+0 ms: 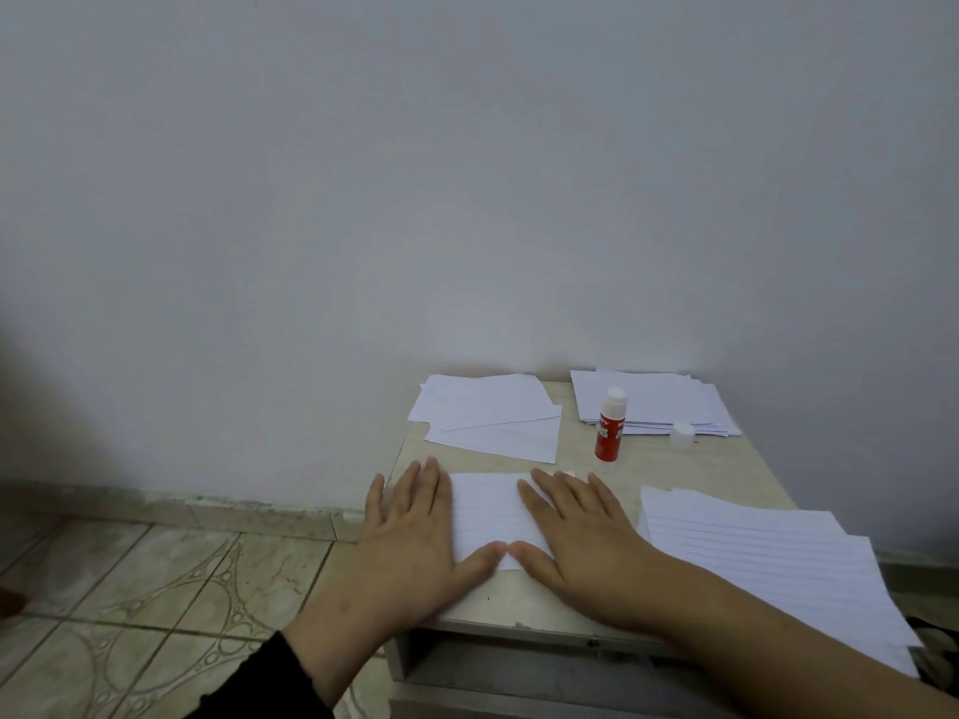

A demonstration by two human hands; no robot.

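A small folded sheet of lined white paper (488,511) lies on the near left part of a small beige table (716,464). My left hand (410,531) lies flat on the paper's left edge with straight fingers. My right hand (576,531) presses flat on its right side. The two thumb tips almost meet at the paper's near edge. Just beyond the paper stands an uncapped red glue stick (608,425), and its white cap (682,434) sits to the right of it.
Folded white papers (488,415) lie at the table's back left, and a stack of envelopes or sheets (659,402) at the back right. A pile of lined sheets (778,557) covers the near right. The table stands against a white wall, with tiled floor (155,589) to its left.
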